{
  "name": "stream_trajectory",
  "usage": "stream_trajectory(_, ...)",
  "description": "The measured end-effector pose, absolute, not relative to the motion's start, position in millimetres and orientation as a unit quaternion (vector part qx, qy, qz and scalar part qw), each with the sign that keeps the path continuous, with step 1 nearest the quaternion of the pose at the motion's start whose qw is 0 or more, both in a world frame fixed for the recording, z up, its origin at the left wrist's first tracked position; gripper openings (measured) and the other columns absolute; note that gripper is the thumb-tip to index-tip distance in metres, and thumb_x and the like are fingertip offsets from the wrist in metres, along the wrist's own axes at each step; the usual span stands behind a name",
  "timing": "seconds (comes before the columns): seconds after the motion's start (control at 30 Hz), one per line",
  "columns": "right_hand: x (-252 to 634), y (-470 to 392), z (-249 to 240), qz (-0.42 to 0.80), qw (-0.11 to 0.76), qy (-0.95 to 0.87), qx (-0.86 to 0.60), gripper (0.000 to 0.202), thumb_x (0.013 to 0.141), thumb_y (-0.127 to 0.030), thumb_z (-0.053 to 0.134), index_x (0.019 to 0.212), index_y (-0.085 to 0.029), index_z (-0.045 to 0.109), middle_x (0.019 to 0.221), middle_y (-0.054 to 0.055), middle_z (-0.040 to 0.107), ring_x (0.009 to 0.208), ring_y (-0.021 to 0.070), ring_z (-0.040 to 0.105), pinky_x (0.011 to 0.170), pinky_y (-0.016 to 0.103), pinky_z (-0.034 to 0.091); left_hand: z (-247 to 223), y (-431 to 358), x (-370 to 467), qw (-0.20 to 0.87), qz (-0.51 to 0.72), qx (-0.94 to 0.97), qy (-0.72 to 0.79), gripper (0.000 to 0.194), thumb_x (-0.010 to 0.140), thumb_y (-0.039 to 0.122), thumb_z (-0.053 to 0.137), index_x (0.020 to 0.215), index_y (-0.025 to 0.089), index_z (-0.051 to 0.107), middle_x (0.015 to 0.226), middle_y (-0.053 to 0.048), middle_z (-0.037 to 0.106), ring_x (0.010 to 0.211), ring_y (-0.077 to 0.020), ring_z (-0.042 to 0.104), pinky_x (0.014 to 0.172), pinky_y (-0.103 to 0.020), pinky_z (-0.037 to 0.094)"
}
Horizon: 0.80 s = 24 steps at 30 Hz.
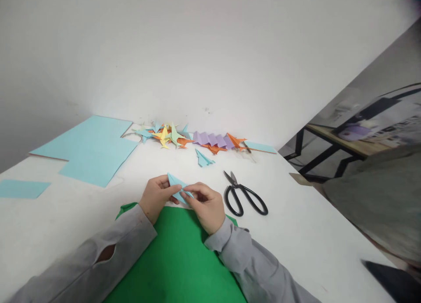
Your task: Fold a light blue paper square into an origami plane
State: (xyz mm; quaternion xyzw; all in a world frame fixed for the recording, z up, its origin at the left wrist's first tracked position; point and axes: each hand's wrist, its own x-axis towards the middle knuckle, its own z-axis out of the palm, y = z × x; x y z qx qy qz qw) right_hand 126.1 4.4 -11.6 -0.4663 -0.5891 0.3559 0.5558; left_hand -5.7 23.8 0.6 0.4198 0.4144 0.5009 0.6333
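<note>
A small folded piece of light blue paper (176, 181) is held between both hands over the near part of the table. My left hand (157, 197) pinches its left side, thumb on top and fingers beneath. On its right edge my right hand (205, 204) grips with thumb and fingertips, which cover part of the folds. A folded blue paper figure (204, 159) lies just beyond the hands. To the right of my right hand rest black-handled scissors (245, 193), their blades parted and pointing away.
Folded paper figures in yellow, green, blue and orange (164, 135) pile against the wall, beside a pleated purple paper strip (212, 139). Large blue sheets (98, 149) and a small blue rectangle (24, 188) lie left. Green fabric (177, 254) covers the near edge.
</note>
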Motion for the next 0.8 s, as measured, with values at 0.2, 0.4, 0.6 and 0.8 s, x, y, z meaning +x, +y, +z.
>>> stream_trajectory(0.2, 127.7, 5.5, -11.4, 0.324, 0.581, -0.610, -0.430, 0.004, 0.063, -0.022, 0.071, 0.065, -0.020, 0.069, 0.060, 0.001, 0.056, 0.050, 0.0099, 0.045, 0.046, 0.025, 0.035, 0.9, 24.1, -5.1, 0.637, 0.535, 0.364, 0.418, 0.018, 0.053, 0.021, 0.073, 0.064, 0.010, 0.064, 0.054, 0.000, 0.060, 0.047, -0.0086, 0.052, 0.042, -0.020, 0.046)
stream_trajectory(0.4, 127.3, 4.7, -10.6, 0.336, 0.595, -0.585, -0.437, 0.005, 0.062, -0.019, 0.069, 0.059, -0.020, 0.066, 0.061, 0.002, 0.058, 0.052, 0.0113, 0.047, 0.046, 0.025, 0.036, 4.2, 23.9, -3.7, 0.627, 0.563, 0.326, 0.429, 0.020, 0.052, 0.021, 0.074, 0.064, 0.010, 0.064, 0.055, 0.000, 0.061, 0.046, -0.0085, 0.053, 0.041, -0.020, 0.045)
stream_trajectory(0.6, 129.7, 6.1, -11.0, 0.399, 0.587, -0.570, -0.414, 0.010, 0.058, -0.010, 0.063, 0.055, -0.018, 0.059, 0.066, 0.002, 0.058, 0.055, 0.0112, 0.049, 0.047, 0.024, 0.036, 1.8, 23.7, -3.4, 0.613, 0.577, 0.314, 0.439, 0.019, 0.052, 0.022, 0.073, 0.063, 0.010, 0.063, 0.055, 0.000, 0.061, 0.048, -0.0090, 0.053, 0.043, -0.021, 0.045)
stream_trajectory(0.8, 132.1, 5.1, -11.0, 0.507, 0.581, -0.486, -0.411, 0.006, 0.066, -0.019, 0.057, 0.064, -0.018, 0.051, 0.064, -0.001, 0.058, 0.045, 0.0089, 0.048, 0.042, 0.022, 0.036, 0.7, 24.0, -2.5, 0.578, 0.587, 0.350, 0.446, 0.020, 0.054, 0.025, 0.073, 0.064, 0.011, 0.062, 0.055, 0.000, 0.061, 0.048, -0.0093, 0.052, 0.045, -0.022, 0.045)
